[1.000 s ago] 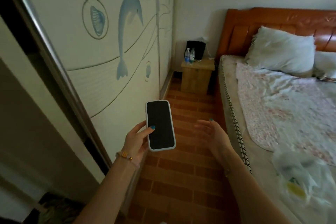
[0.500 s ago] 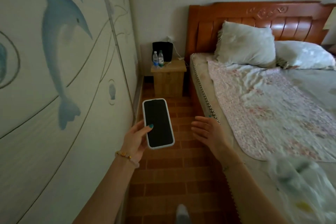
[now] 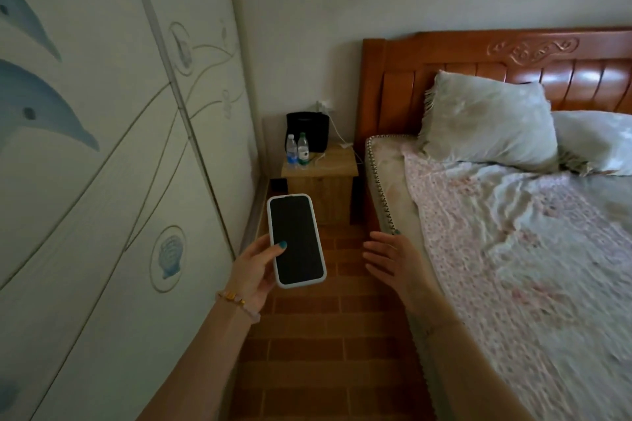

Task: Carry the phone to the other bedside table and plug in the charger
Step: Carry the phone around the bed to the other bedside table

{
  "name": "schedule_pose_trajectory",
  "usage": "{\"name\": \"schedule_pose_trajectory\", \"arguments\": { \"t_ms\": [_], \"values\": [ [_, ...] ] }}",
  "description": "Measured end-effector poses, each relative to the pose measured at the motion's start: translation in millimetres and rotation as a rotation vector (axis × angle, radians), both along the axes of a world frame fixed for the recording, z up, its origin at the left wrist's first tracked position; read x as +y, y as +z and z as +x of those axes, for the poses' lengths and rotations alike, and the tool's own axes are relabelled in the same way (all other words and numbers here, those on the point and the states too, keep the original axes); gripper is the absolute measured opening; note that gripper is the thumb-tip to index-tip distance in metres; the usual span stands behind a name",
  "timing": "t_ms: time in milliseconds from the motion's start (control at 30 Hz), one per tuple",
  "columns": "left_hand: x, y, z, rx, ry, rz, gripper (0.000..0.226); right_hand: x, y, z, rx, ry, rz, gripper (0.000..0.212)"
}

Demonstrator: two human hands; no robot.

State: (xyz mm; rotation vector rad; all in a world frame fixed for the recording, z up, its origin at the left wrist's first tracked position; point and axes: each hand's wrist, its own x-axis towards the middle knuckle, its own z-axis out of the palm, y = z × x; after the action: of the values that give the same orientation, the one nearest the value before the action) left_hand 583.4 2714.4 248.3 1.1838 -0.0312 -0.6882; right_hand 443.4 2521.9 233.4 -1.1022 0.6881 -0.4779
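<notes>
My left hand (image 3: pixel 254 272) grips a phone (image 3: pixel 295 240) in a pale case, its dark screen facing up, held above the brick-patterned floor. My right hand (image 3: pixel 393 258) hovers to the right of it with fingers spread and nothing in it, close to the bed's edge. Straight ahead stands a small wooden bedside table (image 3: pixel 319 178) in the corner. A white charger cable (image 3: pixel 319 158) lies across its top and runs up to a plug at a wall socket (image 3: pixel 322 106).
Two water bottles (image 3: pixel 297 150) and a black bag (image 3: pixel 307 131) stand on the bedside table. A wardrobe with dolphin pictures (image 3: pixel 102 164) lines the left side. The bed (image 3: pixel 513 232) with pillows and a wooden headboard bounds the right. A narrow floor aisle runs between them.
The bedside table has grown nearer and larger as I walked along the aisle. The phone stays in my left hand; my right hand remains open beside it.
</notes>
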Motion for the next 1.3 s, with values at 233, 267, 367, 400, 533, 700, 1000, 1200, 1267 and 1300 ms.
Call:
{"name": "schedule_pose_trajectory", "arguments": {
  "t_ms": [233,267,367,400,533,700,1000,1200,1267,1300],
  "values": [
    [-75,-3,72,0.020,0.027,-0.024,0.025,-74,-5,78,0.038,0.049,-0.007,0.034],
    [-84,-4,83,0.021,0.026,-0.019,0.024,-83,-6,89,0.042,0.047,-0.002,0.033],
    [-110,-7,113,0.028,0.013,-0.003,0.024,-108,-11,120,0.055,0.055,0.008,0.033],
    [-120,-8,124,0.030,0.009,-0.001,0.024,-117,-13,131,0.056,0.058,0.008,0.034],
    [-163,-12,176,0.016,-0.007,0.019,0.024,-156,-20,185,0.068,0.045,0.016,0.033],
    [-221,-10,257,0.021,-0.044,0.019,0.024,-208,-19,269,0.095,0.053,0.027,0.034],
    [-310,-5,390,0.019,-0.079,0.024,0.028,-298,-21,390,0.083,0.023,0.082,0.034],
    [-350,-18,453,0.031,-0.082,0.051,0.023,-348,-31,449,0.091,-0.009,0.112,0.036],
    [-366,-25,473,0.044,-0.076,0.058,0.023,-367,-35,472,0.104,0.010,0.110,0.035],
    [-375,-29,483,0.055,-0.072,0.060,0.024,-377,-38,483,0.106,0.015,0.107,0.034]
  ]
}}
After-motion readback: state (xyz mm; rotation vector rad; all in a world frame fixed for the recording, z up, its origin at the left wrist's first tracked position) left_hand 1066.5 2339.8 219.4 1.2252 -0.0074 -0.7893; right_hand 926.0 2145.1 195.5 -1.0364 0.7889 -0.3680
